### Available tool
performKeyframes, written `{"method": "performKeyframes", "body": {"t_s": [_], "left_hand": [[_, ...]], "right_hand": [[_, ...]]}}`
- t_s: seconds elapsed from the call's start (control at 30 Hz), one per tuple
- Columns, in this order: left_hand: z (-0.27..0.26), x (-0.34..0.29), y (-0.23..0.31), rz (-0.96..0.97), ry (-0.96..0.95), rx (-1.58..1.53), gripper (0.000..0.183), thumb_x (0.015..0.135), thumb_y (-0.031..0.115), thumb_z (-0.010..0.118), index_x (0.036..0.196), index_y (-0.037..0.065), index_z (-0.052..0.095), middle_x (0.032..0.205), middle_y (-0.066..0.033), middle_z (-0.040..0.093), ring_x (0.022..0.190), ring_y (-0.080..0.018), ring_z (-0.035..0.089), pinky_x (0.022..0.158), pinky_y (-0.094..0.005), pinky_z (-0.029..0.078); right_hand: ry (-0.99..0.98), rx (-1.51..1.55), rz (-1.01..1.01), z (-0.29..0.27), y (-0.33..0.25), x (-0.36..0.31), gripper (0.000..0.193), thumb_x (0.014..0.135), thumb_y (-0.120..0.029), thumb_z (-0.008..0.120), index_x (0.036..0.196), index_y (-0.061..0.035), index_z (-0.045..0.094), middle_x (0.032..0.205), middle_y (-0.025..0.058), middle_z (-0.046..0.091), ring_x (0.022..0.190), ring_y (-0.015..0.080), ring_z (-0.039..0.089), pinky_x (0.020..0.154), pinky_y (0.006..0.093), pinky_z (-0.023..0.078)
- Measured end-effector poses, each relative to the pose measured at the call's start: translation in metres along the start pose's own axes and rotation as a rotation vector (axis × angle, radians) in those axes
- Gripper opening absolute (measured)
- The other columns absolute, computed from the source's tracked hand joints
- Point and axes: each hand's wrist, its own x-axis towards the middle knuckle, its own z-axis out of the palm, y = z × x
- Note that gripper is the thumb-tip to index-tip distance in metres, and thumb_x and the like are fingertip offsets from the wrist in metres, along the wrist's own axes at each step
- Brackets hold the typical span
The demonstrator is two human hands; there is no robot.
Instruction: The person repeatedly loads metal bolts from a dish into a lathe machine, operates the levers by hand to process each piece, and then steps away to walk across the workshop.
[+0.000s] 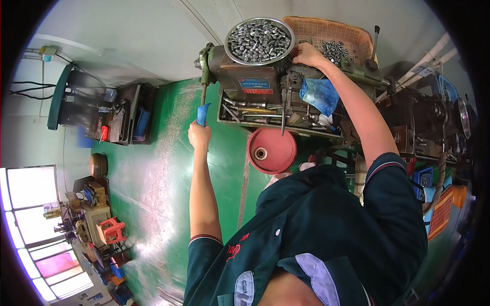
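My left hand [199, 136] is closed round the lower end of a long lever [203, 97] on the left side of a small lathe-like machine [250, 79]. A blue wrapping [202, 114] covers the grip just above my fingers. My right hand [308, 55] reaches over to the machine's working area, its fingers pinched together beside a steel bowl [292, 31]. What those fingertips hold, if anything, is hidden. Small metal bolt-like parts [259, 41] fill the bowl on top of the machine. A blue cloth [319, 95] lies under my right forearm.
Behind the machine, an orange plastic basket [326, 28] holds more metal parts [334, 51]. A tool tray [250, 112] with rods sits along the near side. Below stands a red round stool [272, 150]. Another machine [416, 115] is at right; a red stool [112, 230] is far left.
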Motion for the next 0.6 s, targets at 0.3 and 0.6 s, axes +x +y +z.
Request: {"method": "performKeyframes", "body": {"t_s": [0.3,0.6], "left_hand": [[0.000,0.000,0.001,0.002,-0.003,0.011,0.015,0.067,0.016,0.054,0.079,0.008,0.059,0.074,-0.0165,0.059,0.072,-0.0332,0.056,0.064,-0.0401,0.044],[-0.009,0.042,-0.036,0.037,-0.004,0.197,0.016,0.066,0.015,0.053,0.080,0.009,0.060,0.074,-0.0163,0.059,0.072,-0.0323,0.057,0.065,-0.0400,0.044]], "right_hand": [[-0.005,0.084,-0.111,0.011,0.016,0.014,0.026,0.054,-0.012,0.065,0.078,-0.0031,0.061,0.076,0.0096,0.061,0.072,0.0218,0.057,0.067,0.0295,0.043],[0.018,0.109,-0.166,0.011,0.022,0.017,0.026,0.053,-0.011,0.066,0.076,-0.0007,0.060,0.074,0.0114,0.060,0.070,0.0222,0.057,0.066,0.0301,0.043]]}}
